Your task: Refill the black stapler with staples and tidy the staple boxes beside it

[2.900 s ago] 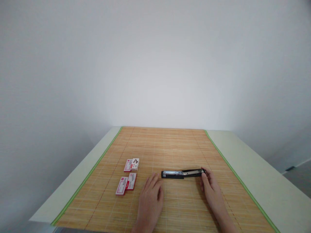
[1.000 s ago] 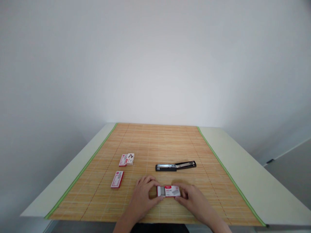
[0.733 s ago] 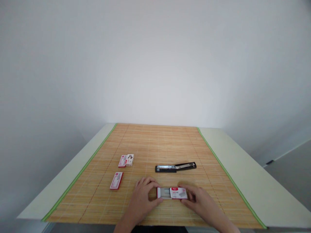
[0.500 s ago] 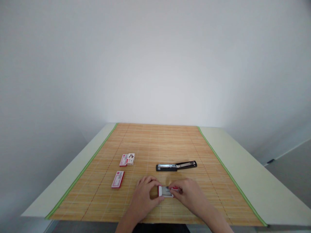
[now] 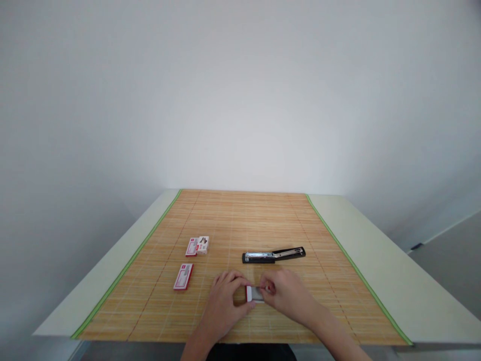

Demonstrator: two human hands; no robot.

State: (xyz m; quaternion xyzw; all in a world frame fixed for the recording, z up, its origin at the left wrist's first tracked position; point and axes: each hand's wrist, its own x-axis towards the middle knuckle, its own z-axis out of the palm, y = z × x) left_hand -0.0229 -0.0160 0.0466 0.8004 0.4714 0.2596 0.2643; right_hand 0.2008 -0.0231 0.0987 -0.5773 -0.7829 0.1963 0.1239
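Near the front of the mat, a small red-and-white staple box (image 5: 256,294) lies with its grey contents showing, seemingly rows of staples. My left hand (image 5: 225,297) grips its left end between thumb and forefinger. Over the right end, my right hand (image 5: 284,293) has thumb and fingers pinched together; whatever is between them is too small and covered to name. That hand hides the right part of the box. Just beyond both hands rests a black stapler (image 5: 274,255), hinged wide with its metal staple channel exposed.
To the left lies a flat red-and-white box (image 5: 183,277). Farther back, a similar box (image 5: 191,246) touches a small white box (image 5: 203,244) with a picture on it. A bamboo mat (image 5: 240,215) with green edging covers the white table (image 5: 361,240), which meets a wall.
My right hand has moved slightly up and left over the staple box, covering more of its right end. My left hand keeps its hold.
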